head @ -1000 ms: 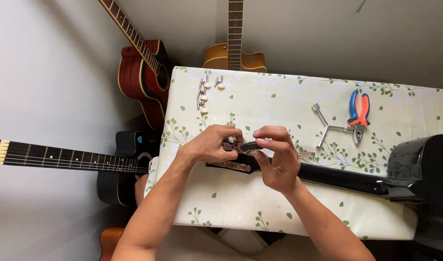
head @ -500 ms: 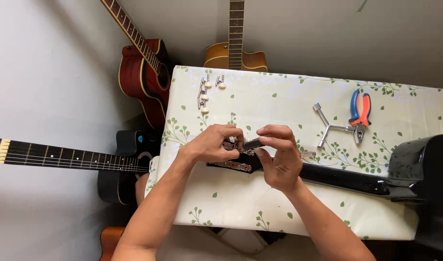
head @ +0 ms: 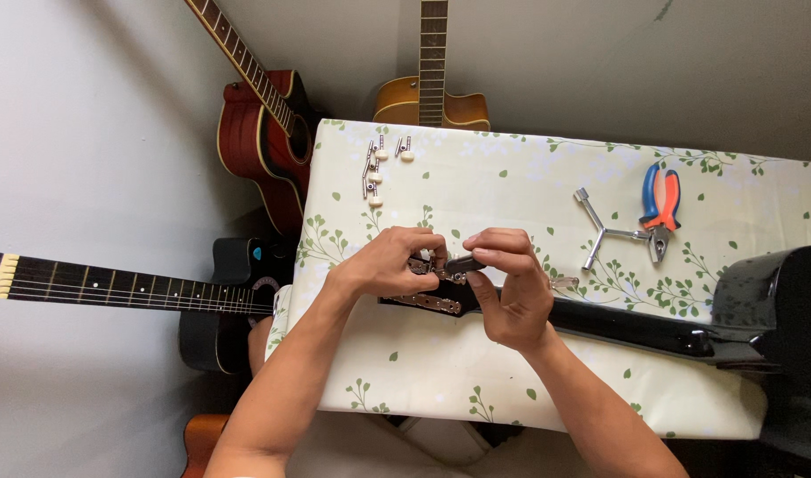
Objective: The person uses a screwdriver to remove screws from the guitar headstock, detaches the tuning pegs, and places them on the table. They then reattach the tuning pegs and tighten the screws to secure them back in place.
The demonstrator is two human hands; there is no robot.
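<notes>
Desk (head: 476, 389), covered in a pale cloth with green leaf sprigs, fills most of the view.

Black guitar (head: 760, 305) lies across the desk, body at the right edge, neck (head: 618, 323) running left toward the middle. Headstock (head: 423, 303) sits at mid-desk, under both hands.

Off the desk, against the wall: red guitar (head: 255, 133) leaning at upper left, amber acoustic guitar (head: 432, 102) upright behind the far edge, dark guitar (head: 220, 296) with its neck stretching left, just beside the desk's left edge.

Left hand (head: 392, 261) over the headstock, fingers curled down onto the tuner hardware there. Grip clenched, though exactly what the fingertips pinch is hidden.

Right hand (head: 507, 292) just beside the left, touching or nearly so. Thumb and forefinger clenched around a small dark tool (head: 463, 264) pointed at the headstock. Ring on one finger.

Pliers (head: 660, 202) with blue-and-orange handles lie at upper right of the desk, untouched. T-shaped metal wrench (head: 605, 232) just beside them on the left.

Loose tuning pegs (head: 379, 166) with cream knobs, a small cluster near the far left corner of the desk, well apart from the hands.
</notes>
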